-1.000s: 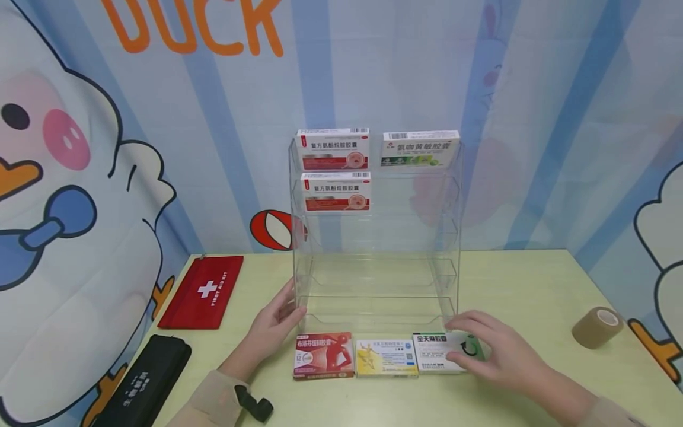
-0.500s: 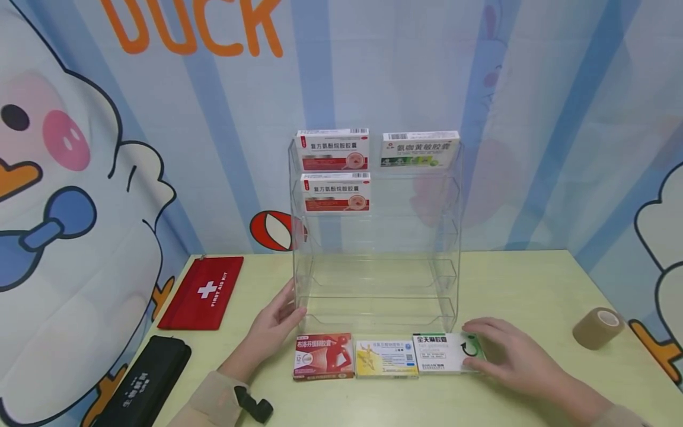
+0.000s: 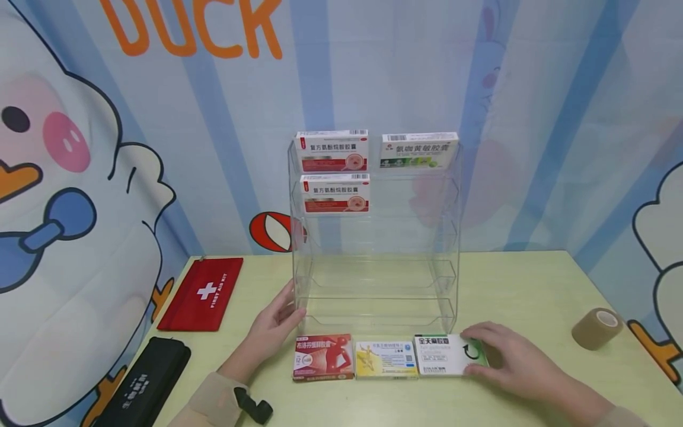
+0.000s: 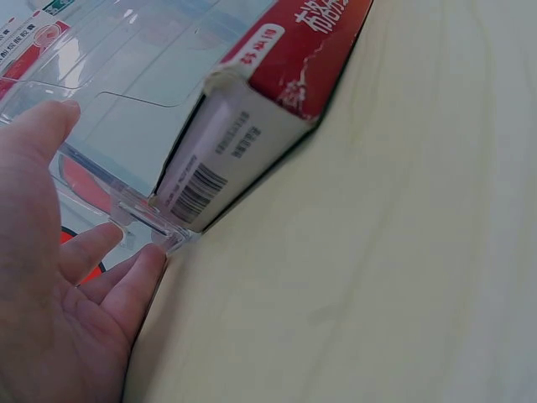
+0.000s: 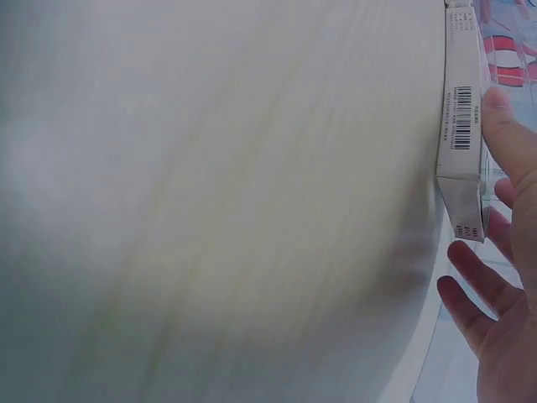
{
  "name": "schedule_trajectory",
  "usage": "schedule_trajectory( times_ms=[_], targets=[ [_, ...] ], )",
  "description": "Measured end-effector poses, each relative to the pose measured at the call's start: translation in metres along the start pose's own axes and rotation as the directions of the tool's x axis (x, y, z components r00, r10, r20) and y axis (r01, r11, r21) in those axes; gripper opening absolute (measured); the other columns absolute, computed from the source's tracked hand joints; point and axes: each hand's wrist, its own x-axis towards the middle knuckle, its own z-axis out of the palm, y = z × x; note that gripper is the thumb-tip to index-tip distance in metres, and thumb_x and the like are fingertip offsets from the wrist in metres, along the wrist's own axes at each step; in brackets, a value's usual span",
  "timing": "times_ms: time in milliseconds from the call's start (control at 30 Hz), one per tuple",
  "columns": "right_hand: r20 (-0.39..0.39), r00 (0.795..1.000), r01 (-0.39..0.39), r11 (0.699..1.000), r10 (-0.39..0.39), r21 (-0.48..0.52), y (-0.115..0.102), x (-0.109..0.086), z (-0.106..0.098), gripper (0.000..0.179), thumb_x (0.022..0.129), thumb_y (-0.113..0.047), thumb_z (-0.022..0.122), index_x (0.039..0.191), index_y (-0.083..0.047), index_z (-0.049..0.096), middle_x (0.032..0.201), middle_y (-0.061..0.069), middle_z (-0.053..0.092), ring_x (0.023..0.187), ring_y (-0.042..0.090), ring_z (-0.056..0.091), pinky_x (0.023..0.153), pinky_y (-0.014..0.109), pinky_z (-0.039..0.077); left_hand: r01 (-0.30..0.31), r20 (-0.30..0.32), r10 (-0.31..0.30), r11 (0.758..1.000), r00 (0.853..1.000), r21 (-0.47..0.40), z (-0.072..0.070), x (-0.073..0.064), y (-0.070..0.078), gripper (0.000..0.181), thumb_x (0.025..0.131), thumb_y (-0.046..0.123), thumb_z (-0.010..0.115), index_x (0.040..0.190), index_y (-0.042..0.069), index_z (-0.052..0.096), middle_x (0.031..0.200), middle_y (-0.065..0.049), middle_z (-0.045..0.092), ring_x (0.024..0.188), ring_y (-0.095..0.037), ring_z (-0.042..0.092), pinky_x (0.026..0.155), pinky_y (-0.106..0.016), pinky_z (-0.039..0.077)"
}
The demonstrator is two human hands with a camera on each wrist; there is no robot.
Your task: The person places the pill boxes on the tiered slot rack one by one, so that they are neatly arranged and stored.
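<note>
A clear tiered rack [image 3: 373, 307] stands mid-table. My left hand [image 3: 269, 332] grips its lower left side, thumb at the front edge and fingers behind, as the left wrist view also shows. In front of the rack lie three medicine boxes in a row: a red one [image 3: 322, 357], a yellow and white one [image 3: 386, 359], and a white and green one [image 3: 443, 356]. The right hand [image 3: 512, 362] pinches the white and green box at its right end between thumb and fingers. In the right wrist view, that box [image 5: 461, 101] shows its barcoded side beside the thumb.
Two red and white boxes [image 3: 336, 194] and a green and white box [image 3: 418, 151] sit in the rack's upper tiers. At the left lie a red first aid pouch [image 3: 200, 296] and a black case [image 3: 144, 379]. A tan bandage roll [image 3: 594, 329] stands at the right.
My right hand has drawn back to the right end of the white and green box, which has shifted slightly right. The left hand stays on the rack.
</note>
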Motion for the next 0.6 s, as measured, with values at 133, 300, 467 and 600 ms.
schedule_trajectory(
  times_ms=[133, 300, 467, 600],
  targets=[
    [-0.029, 1.0, 0.009, 1.0, -0.008, 0.004, -0.001, 0.002, -0.004, 0.057, 0.077, -0.044, 0.099, 0.127, -0.025, 0.077, 0.124, -0.014, 0.073, 0.108, 0.009, 0.072, 0.092, 0.04, 0.067, -0.001, -0.003, 0.001, 1.0, 1.0, 0.005, 0.0, 0.0, 0.0, 0.079, 0.109, 0.042, 0.07, 0.174, 0.046, 0.025, 0.175, -0.01, 0.047, 0.157, -0.04, 0.052, 0.125, -0.051, 0.049],
    [-0.041, 0.999, 0.013, 1.0, -0.012, 0.02, -0.001, 0.003, -0.008, 0.056, 0.073, -0.036, 0.102, 0.122, -0.024, 0.079, 0.12, -0.014, 0.073, 0.103, 0.004, 0.071, 0.087, 0.033, 0.066, 0.0, -0.001, 0.0, 1.0, 1.0, 0.006, 0.0, 0.0, 0.001, 0.08, 0.109, 0.041, 0.07, 0.174, 0.045, 0.025, 0.175, -0.01, 0.046, 0.158, -0.04, 0.051, 0.124, -0.051, 0.049],
    [-0.051, 0.998, 0.028, 0.997, -0.025, 0.072, 0.0, 0.006, -0.015, 0.048, 0.074, -0.027, 0.101, 0.117, -0.026, 0.081, 0.117, -0.014, 0.076, 0.101, 0.003, 0.072, 0.081, 0.027, 0.065, 0.006, -0.004, -0.006, 1.0, 1.0, 0.005, 0.0, -0.001, 0.004, 0.08, 0.109, 0.04, 0.07, 0.175, 0.044, 0.025, 0.175, -0.01, 0.047, 0.158, -0.039, 0.052, 0.124, -0.05, 0.049],
    [-0.052, 0.998, 0.051, 0.991, -0.045, 0.123, 0.0, 0.01, -0.022, 0.039, 0.078, -0.023, 0.098, 0.113, -0.027, 0.083, 0.111, -0.012, 0.079, 0.098, 0.002, 0.073, 0.075, 0.024, 0.064, 0.011, -0.004, -0.011, 1.0, 1.0, 0.006, 0.0, -0.002, 0.004, 0.08, 0.109, 0.04, 0.07, 0.175, 0.044, 0.025, 0.175, -0.01, 0.047, 0.158, -0.039, 0.051, 0.124, -0.051, 0.049]
  ],
)
